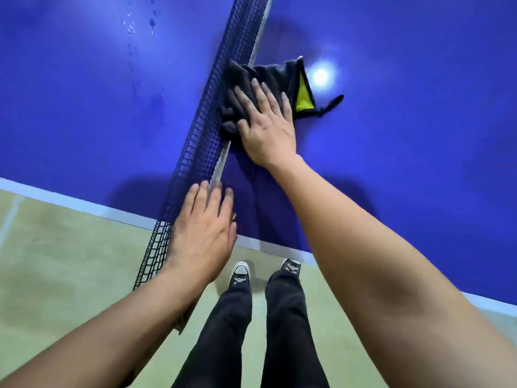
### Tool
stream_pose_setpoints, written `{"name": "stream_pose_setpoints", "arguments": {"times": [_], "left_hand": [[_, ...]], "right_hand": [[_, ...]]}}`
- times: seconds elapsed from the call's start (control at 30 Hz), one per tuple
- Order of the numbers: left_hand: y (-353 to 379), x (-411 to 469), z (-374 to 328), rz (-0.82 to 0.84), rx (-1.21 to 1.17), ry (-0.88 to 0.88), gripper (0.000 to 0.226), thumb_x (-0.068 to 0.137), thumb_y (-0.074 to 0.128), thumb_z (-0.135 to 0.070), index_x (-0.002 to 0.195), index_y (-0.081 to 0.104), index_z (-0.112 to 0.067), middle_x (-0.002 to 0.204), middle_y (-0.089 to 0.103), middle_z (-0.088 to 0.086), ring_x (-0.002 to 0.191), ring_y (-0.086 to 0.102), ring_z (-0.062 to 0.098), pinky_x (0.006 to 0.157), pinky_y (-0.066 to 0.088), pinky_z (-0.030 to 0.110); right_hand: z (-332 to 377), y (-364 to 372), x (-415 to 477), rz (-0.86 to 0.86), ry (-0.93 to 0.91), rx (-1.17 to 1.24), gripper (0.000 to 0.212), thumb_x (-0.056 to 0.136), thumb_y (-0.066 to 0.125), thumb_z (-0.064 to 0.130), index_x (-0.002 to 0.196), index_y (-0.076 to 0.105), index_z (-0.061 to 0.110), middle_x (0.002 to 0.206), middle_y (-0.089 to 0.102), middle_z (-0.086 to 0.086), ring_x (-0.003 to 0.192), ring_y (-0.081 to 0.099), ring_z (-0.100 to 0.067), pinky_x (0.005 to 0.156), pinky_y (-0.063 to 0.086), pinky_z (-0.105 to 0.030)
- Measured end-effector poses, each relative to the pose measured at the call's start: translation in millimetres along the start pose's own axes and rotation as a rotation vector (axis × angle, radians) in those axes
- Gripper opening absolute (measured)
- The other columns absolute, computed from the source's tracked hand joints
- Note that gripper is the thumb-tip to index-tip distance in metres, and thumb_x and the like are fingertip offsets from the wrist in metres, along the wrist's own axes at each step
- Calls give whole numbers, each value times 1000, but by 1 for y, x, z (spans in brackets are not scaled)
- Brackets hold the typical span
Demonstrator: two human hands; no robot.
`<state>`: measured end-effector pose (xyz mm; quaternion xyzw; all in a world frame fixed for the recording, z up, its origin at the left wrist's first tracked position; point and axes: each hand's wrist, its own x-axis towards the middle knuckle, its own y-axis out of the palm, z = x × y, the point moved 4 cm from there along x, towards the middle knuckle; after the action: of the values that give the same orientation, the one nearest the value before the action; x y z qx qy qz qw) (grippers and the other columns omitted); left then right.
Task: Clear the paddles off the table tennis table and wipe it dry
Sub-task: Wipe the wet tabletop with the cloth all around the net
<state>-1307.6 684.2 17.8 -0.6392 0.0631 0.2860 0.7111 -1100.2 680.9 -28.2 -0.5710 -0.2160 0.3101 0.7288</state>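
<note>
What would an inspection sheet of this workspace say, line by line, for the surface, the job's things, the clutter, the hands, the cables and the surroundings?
Surface: blue table with a white edge line; water drops on the half left of the net.
Job's things: dark cloth with a yellow side, lying against the net on its right; paddles: nothing seen.
Clutter: nothing seen.
Hands: right hand presses flat on the cloth; left hand, fingers straight, rests at the net's near end.
Cables: nothing seen.
Surroundings: pale green floor; the person's dark trousers and sneakers by the table edge.
</note>
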Motion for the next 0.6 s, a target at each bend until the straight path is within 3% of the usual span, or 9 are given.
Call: {"name": "stream_pose_setpoints", "arguments": {"times": [0.07,0.2,0.33,0.4,0.5,0.6], "left_hand": [[-1,-8,10,-8,1,-3,64,102,22,-42,156,20,-8,160,28,14,152,14,34,125,2,46],[1,-20,21,7,-15,69,61,102,26,-39,154,25,-9,159,33,9,151,17,32,126,1,45],[7,-22,25,14,-75,100,63,102,31,-33,157,15,-7,162,29,7,153,13,30,126,2,43],[6,-21,24,6,-100,97,62,101,33,-29,156,16,-6,160,32,8,152,16,31,126,4,43],[1,-19,23,-58,-138,84,59,99,37,-23,152,26,-2,151,43,14,146,28,33,125,11,43],[-4,-17,17,-119,-161,83,49,95,42,-17,140,41,1,135,53,22,133,42,38,119,22,45]], "right_hand": [[-37,-9,-25,-16,44,-9,63,100,37,43,161,24,39,171,17,3,157,13,-13,128,2,-43],[-123,-27,-94,-106,414,-39,62,102,37,38,162,22,36,172,14,1,158,12,-17,128,5,-47],[-96,-21,-120,-164,670,-31,65,101,36,40,163,19,33,172,9,-3,159,8,-19,127,2,-51],[-46,-9,-118,-133,602,-61,67,100,35,43,164,16,33,172,7,-4,159,5,-19,126,0,-53],[27,16,-125,-41,249,-60,68,98,37,46,163,20,35,172,10,-4,159,6,-17,126,-1,-53],[36,22,-136,8,71,-40,66,98,38,46,162,24,37,172,14,0,158,10,-14,127,1,-50]]}}
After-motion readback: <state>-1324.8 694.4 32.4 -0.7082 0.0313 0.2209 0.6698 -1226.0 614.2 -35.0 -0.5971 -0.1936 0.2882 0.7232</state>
